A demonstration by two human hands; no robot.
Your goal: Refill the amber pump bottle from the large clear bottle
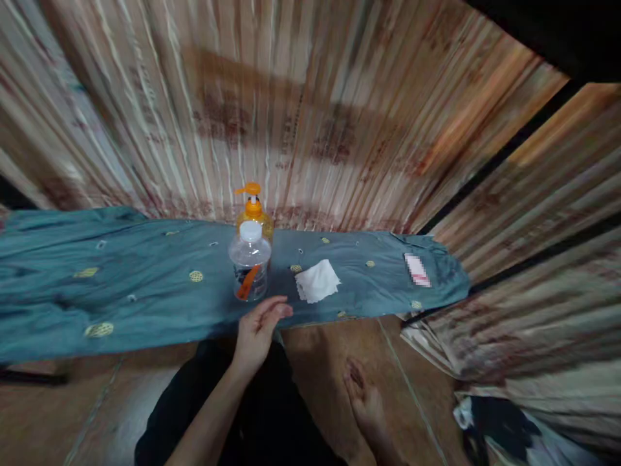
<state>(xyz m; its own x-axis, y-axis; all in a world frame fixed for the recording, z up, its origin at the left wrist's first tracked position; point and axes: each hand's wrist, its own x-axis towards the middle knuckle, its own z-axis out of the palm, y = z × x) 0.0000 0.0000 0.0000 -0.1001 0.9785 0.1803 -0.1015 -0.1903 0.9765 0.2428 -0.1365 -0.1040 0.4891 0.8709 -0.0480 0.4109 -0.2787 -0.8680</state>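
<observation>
Left hand [259, 327] nearest camera, fingers loosely bent, holding nothing, just in front of bottle [250, 275]. Right hand [365, 398] half-curled, nothing in it, over floor [412, 362]. Bottle: clear, upright, white cap, dark band, slanted orange patch; stands on teal-covered table [160, 278], before orange pump bottle [253, 208]. White cloth [317, 281], scalloped edge, lies right of bottle.

Striped, brown-printed curtain [291, 97] across the back and right — hanging in folds. Dark poles [514, 147] slant at right. Long, narrow table [155, 278], draped blue-green. Brown tiled floor [334, 340], pale joints [406, 377] — dull sheen [129, 408] lower left.
</observation>
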